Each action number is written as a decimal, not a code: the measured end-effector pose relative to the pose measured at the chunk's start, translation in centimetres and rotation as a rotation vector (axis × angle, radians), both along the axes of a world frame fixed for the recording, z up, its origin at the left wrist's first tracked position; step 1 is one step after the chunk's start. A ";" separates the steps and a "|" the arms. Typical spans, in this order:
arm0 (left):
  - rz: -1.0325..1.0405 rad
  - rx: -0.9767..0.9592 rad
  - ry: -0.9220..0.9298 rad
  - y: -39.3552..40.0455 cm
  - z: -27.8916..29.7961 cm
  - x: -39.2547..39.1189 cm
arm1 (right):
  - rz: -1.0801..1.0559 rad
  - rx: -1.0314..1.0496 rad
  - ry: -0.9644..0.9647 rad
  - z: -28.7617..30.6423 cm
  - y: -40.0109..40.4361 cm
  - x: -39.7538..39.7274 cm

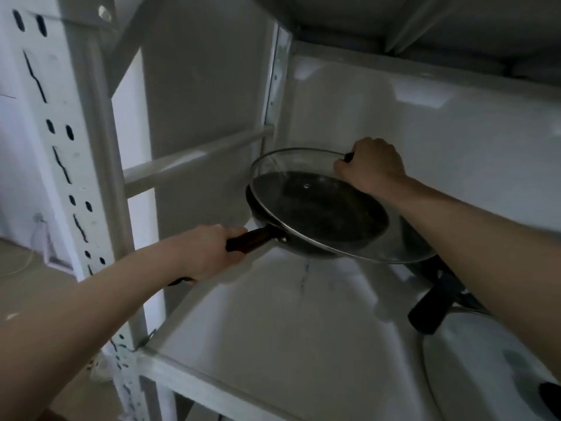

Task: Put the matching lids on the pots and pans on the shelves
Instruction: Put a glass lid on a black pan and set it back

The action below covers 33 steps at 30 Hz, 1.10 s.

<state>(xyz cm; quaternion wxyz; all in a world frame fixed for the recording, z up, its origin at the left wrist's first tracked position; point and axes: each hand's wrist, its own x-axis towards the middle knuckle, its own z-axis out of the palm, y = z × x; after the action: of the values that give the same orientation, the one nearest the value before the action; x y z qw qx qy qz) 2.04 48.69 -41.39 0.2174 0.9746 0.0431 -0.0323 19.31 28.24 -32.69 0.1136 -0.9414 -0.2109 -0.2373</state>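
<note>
White metal shelving point(100, 165) filled the frame, its slotted upright running down the left and a pale shelf board point(273, 329) spreading across the lower centre, as a person fitted a glass lid point(334, 208) to a dark pan point(267, 226) held above that board at mid-frame. The lid sat tilted, its near rim overhanging the pan toward the lower right and its far rim raised clear, so it appeared wider than the pan; if it was no match it could slide off the rim toward the lower right, where the handle of a second pan point(428, 311) and a white lid point(485, 369) lay on the board. With the pan carried by its handle alone, any tip of the wrist might have sent glass onto metal. The left hand point(209, 253) reached in from the lower left, arm nearly straight, fingers wrapped tight round the dark wooden handle point(252, 240). The right hand point(373, 168) came from the right edge, forearm angled upward and wrist bent down, its fingers curled closed on the lid's far edge, apparently pinching a dark knob point(349, 155) that was mostly hidden by the knuckles.
</note>
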 end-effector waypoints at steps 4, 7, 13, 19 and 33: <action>-0.007 -0.013 -0.011 0.2 -0.2 0.0 | -0.018 -0.053 0.051 -1.3 1.3 3.1; 0.012 0.027 -0.022 0.0 -0.1 -0.2 | 0.004 -0.060 0.050 -2.0 2.4 4.9; 0.029 0.008 -0.038 -0.7 0.3 -0.6 | 0.054 -0.096 0.051 -3.0 4.2 7.2; 0.109 -0.021 0.002 -1.0 0.3 -0.5 | 0.074 -0.177 0.044 -4.6 5.2 8.7; 0.134 -0.069 0.004 -1.0 0.4 -0.6 | 0.011 -0.177 0.123 -5.7 4.7 10.4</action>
<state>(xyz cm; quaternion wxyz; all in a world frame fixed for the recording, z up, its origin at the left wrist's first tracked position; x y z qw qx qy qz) 1.44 47.70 -41.04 0.2527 0.9613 0.1077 -0.0211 29.73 32.92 -38.42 0.0440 -0.9594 -0.2289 -0.1586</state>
